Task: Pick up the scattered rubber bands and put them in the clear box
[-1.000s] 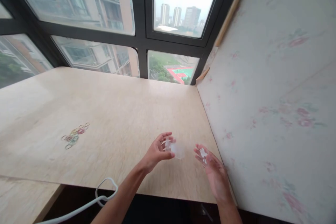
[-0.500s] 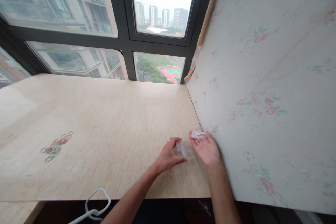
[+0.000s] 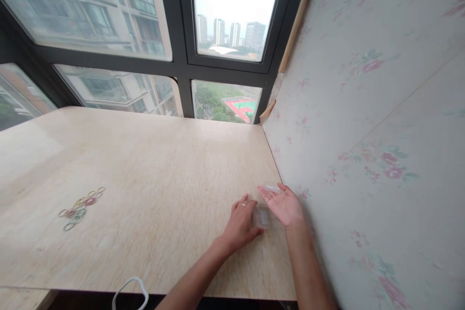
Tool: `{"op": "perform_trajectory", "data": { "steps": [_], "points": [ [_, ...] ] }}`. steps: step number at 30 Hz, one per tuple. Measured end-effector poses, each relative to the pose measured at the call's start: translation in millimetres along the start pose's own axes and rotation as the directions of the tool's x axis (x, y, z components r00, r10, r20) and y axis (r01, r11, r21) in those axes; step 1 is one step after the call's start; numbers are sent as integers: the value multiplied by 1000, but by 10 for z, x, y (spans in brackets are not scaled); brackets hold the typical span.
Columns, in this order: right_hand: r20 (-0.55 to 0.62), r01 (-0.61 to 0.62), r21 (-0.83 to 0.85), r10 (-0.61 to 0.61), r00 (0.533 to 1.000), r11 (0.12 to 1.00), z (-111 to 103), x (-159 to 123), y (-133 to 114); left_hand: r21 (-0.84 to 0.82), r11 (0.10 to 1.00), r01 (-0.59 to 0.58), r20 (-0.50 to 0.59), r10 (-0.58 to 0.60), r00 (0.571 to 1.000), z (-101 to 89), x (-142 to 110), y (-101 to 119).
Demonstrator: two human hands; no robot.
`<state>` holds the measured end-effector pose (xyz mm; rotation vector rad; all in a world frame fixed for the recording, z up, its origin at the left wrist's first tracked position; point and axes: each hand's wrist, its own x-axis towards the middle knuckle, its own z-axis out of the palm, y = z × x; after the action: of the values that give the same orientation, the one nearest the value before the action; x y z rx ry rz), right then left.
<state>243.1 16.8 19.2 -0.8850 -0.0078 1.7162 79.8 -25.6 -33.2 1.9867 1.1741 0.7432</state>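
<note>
My left hand [image 3: 241, 223], with a ring on one finger, grips a small clear plastic box [image 3: 262, 218] between thumb and fingers, low over or on the tabletop near the wall. Just beyond it, my right hand [image 3: 285, 208] is turned palm up. Its fingers and thumb hold a thin clear plastic piece [image 3: 271, 189] at their tips, seen almost edge-on. What lies on that piece is too small and blurred to make out.
Several coloured rubber bands [image 3: 82, 208] lie in a loose pile on the left of the marble-patterned tabletop [image 3: 152, 184]. A flowered wall [image 3: 348, 164] stands close beside my right hand. Windows rise behind, and a white loop [image 3: 132, 283] shows at the front edge.
My left hand has moved slightly right and down with the clear box. The plastic piece in my right hand has tilted, so its white part hardly shows. The view has shifted a little.
</note>
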Motion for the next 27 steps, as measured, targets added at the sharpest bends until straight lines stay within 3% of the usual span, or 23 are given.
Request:
{"op": "perform_trajectory", "data": {
  "steps": [5,9,14,17,20,23,25,27],
  "points": [
    [36,-25,-44,26,999,999,-78,-108,52,76,997,19,2,-19,1000,56,79,39],
    [41,-22,-55,25,999,998,-17,-219,127,102,995,18,14,-19,1000,93,97,12],
    [25,4,-117,-1,1000,993,15,-283,215,81,995,-52,-17,53,998,101,36,-25],
    [117,86,-178,-65,991,980,-4,-336,287,20,994,-110,-15,110,994,12,-52,-65],
    [207,133,-212,-88,974,968,28,-402,442,-65,991,-115,-17,114,993,-174,-184,-166],
    [208,57,-232,-7,978,971,91,-412,700,-87,996,-20,-150,7,989,-478,-364,-369],
    [193,-23,-238,70,979,971,119,-372,907,-54,997,57,-298,-70,952,-789,-525,-562],
    [193,-100,-249,151,970,963,130,-309,1113,4,992,127,-456,-111,883,-1212,-735,-791]
  ]
}}
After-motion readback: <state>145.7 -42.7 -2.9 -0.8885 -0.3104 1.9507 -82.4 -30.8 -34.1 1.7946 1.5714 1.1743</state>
